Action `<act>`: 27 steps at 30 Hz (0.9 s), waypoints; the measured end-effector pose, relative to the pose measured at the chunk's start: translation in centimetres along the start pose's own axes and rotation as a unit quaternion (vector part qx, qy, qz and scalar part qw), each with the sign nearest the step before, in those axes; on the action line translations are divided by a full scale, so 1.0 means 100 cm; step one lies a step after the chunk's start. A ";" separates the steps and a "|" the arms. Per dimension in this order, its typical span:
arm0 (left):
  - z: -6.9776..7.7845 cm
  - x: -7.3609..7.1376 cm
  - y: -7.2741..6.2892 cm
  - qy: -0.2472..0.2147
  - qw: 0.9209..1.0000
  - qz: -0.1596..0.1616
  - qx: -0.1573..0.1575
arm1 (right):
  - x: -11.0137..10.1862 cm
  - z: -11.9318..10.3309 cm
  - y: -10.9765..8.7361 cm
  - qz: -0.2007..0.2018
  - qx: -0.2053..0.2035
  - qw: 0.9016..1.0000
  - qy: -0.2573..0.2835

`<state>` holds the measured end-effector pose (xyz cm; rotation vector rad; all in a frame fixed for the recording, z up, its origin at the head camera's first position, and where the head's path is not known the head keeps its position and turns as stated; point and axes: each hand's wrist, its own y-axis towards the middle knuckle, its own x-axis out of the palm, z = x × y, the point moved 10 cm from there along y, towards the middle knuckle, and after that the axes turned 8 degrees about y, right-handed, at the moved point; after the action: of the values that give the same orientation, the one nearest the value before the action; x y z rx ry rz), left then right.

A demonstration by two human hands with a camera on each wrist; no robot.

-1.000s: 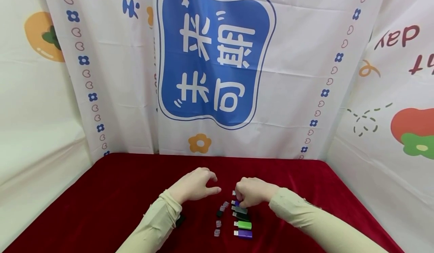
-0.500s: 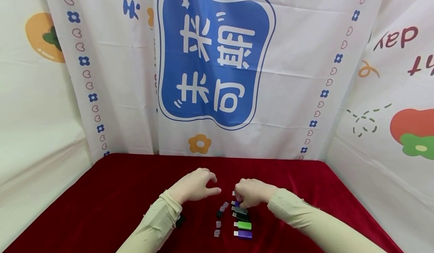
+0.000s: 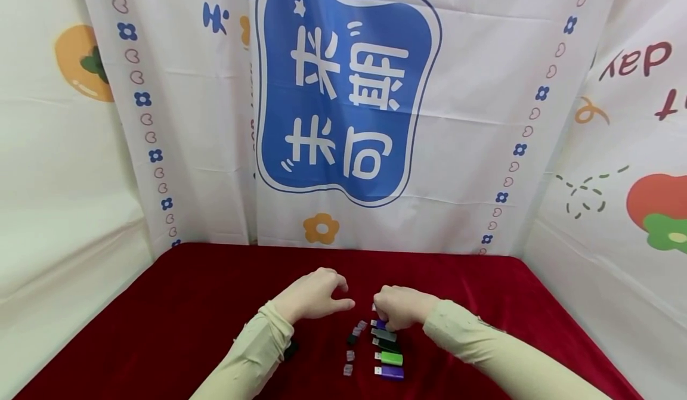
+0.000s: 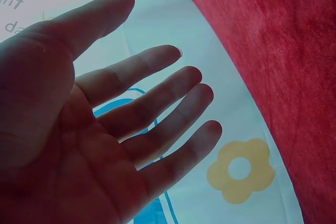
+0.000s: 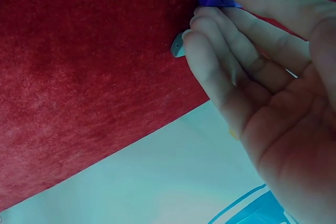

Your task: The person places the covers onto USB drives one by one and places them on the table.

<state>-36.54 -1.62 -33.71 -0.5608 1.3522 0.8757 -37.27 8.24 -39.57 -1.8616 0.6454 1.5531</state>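
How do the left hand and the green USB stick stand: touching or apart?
Apart: the head view shows red cloth between the left hand and the green USB stick.

At 12 o'clock in the head view, the back cloth [image 3: 467, 149] carries a blue panel [image 3: 344, 102] whose white characters, turned sideways, read 未来可期. Small blue characters [image 3: 216, 19] at 11 o'clock are cropped. At 2 o'clock, the right cloth [image 3: 606, 257] shows "day" [image 3: 636, 60] upside down in dark red, with a cut-off "t" [image 3: 667, 105] just below. The left wrist view repeats "da" at 10 o'clock.
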 end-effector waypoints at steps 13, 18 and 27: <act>-0.001 0.001 0.001 -0.007 1.000 -0.004 0.003 | -0.001 -0.002 0.000 0.003 0.004 1.000 -0.011; -0.001 0.001 0.001 -0.013 1.000 -0.004 0.003 | 0.002 0.000 0.004 -0.003 0.005 1.000 -0.019; -0.001 0.002 0.001 -0.010 1.000 -0.003 0.001 | 0.002 0.001 0.006 0.016 0.007 0.999 -0.034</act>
<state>-36.68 -1.58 -33.90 -0.5535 1.3324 0.8723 -37.67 7.92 -39.88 -1.7892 0.6572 1.6216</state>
